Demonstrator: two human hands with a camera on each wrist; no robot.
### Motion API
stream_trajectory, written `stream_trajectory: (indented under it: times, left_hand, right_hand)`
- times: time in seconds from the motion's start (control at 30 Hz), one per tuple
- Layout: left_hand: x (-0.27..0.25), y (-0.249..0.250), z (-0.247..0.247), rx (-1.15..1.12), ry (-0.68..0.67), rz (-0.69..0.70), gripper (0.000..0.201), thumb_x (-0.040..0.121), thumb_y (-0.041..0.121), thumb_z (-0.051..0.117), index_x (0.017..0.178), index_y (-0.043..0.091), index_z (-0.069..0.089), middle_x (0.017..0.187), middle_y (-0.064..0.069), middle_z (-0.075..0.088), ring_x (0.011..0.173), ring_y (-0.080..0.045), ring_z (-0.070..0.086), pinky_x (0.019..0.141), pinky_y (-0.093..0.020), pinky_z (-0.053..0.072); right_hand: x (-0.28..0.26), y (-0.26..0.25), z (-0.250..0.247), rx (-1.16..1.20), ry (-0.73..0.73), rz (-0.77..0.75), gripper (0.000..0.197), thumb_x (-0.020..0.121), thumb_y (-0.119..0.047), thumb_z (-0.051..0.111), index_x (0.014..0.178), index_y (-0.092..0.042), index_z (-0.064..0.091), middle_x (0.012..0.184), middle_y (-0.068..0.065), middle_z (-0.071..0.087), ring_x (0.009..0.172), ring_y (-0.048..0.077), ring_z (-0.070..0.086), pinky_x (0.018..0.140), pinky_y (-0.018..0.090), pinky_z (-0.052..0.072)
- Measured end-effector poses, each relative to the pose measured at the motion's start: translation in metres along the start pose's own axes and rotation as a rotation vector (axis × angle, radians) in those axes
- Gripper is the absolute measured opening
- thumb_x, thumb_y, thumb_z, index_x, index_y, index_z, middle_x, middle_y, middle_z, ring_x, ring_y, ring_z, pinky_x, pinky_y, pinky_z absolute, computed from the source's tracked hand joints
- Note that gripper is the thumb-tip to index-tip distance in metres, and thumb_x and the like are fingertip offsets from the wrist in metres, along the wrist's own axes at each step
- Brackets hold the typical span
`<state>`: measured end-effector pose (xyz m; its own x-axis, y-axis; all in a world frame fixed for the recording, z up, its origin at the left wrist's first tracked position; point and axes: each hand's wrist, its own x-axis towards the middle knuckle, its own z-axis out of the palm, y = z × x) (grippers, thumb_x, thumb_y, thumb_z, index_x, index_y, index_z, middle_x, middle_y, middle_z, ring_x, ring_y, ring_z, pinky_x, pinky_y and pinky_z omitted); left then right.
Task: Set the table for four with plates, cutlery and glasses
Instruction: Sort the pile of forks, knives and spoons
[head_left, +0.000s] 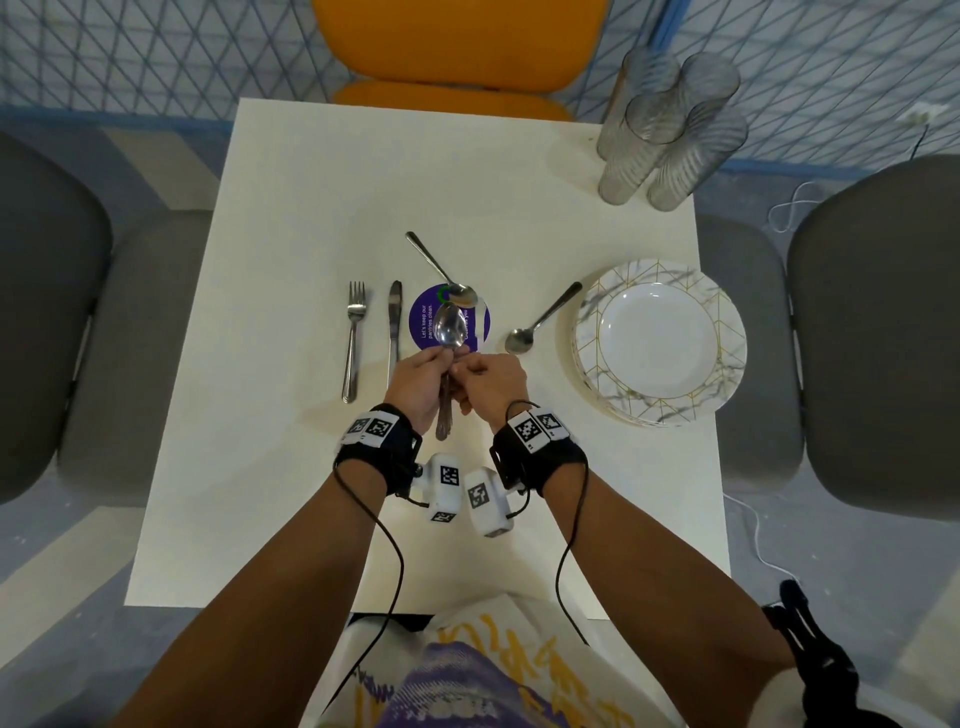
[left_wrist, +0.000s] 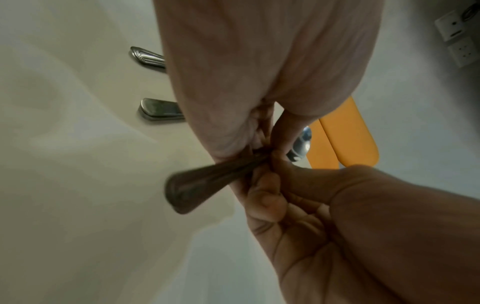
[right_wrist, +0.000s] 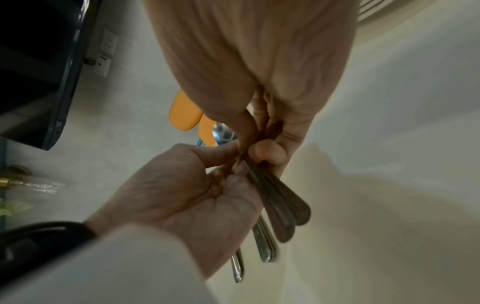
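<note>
Both our left hand and right hand pinch a bundle of steel spoons, probably two; sorting cutlery, we next separate one.

White table, orange chair, marble-patterned gold-lined plates, purple round sticker, grey chairs
</note>
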<state>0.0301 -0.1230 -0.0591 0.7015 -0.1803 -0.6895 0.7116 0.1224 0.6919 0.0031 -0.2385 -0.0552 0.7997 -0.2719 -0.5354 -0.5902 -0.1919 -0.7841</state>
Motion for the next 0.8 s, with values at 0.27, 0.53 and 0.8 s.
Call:
stream_trajectory:
  times: [0.27, 0.53, 0.8]
  left_hand:
    - [0.008, 0.005, -0.003, 0.186, 0.093, 0.051, 0.030, 0.111, 0.020, 0.043, 0.105, 0.004, 0.068, 0.095, -0.018, 0.078, 0.084, -0.031, 0.077, 0.072, -0.044, 0.064]
    - [0.016, 0.017, -0.006, 0.126, 0.206, -0.007, 0.030, 0.108, 0.010, 0.040, 0.094, 0.008, 0.067, 0.064, -0.002, 0.056, 0.042, -0.010, 0.044, 0.040, -0.018, 0.032]
    - [0.021, 0.025, -0.002, 0.021, 0.154, -0.054, 0.026, 0.106, 0.006, 0.039, 0.104, 0.003, 0.065, 0.069, -0.009, 0.061, 0.046, -0.015, 0.048, 0.044, -0.024, 0.031]
  right_hand:
    - [0.007, -0.009, -0.018, -0.121, 0.006, -0.074, 0.007, 0.091, -0.022, 0.071, 0.087, -0.018, 0.074, 0.085, 0.002, 0.076, 0.071, 0.014, 0.070, 0.069, 0.029, 0.060]
    - [0.070, -0.024, -0.091, -0.621, 0.115, -0.254, 0.018, 0.090, -0.005, 0.061, 0.097, -0.016, 0.074, 0.097, 0.001, 0.072, 0.096, 0.019, 0.064, 0.087, 0.034, 0.056]
    - [0.112, -0.022, -0.098, -1.429, -0.052, -0.473, 0.019, 0.088, -0.016, 0.067, 0.102, -0.030, 0.069, 0.110, -0.001, 0.062, 0.108, 0.026, 0.048, 0.093, 0.038, 0.037]
